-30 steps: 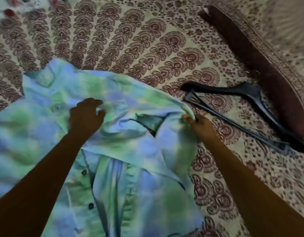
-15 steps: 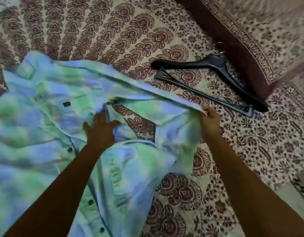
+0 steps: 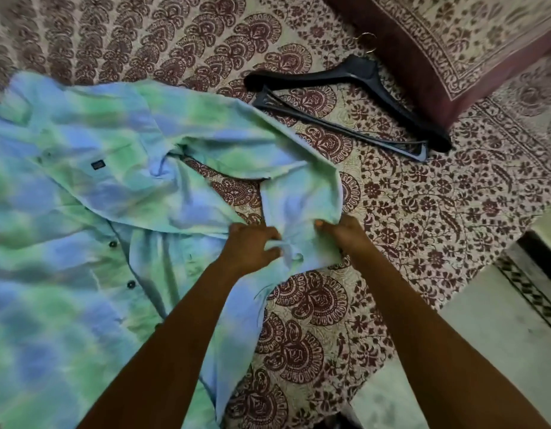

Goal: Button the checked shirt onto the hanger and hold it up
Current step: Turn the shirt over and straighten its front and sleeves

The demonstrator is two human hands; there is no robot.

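Note:
The checked shirt (image 3: 91, 193), pale green and blue with dark buttons, lies spread over the patterned bedsheet, filling the left half of the view. My left hand (image 3: 252, 246) and my right hand (image 3: 339, 232) sit close together at the shirt's right edge, each pinching a bunch of the cloth near the collar end. A black plastic hanger (image 3: 370, 97) with a metal hook lies flat on the sheet beyond the shirt, apart from it and from both hands.
A maroon-bordered pillow (image 3: 447, 44) lies at the top right, just behind the hanger's hook. The bed's edge runs diagonally at the lower right, with pale floor (image 3: 500, 332) beyond it. Patterned bedsheet (image 3: 422, 212) shows between the shirt and hanger.
Both hands have drawn nearer to me and together, gathering the shirt's right edge. The left hand, flat on the cloth before, now grips it. The view has shifted, showing the bed's edge.

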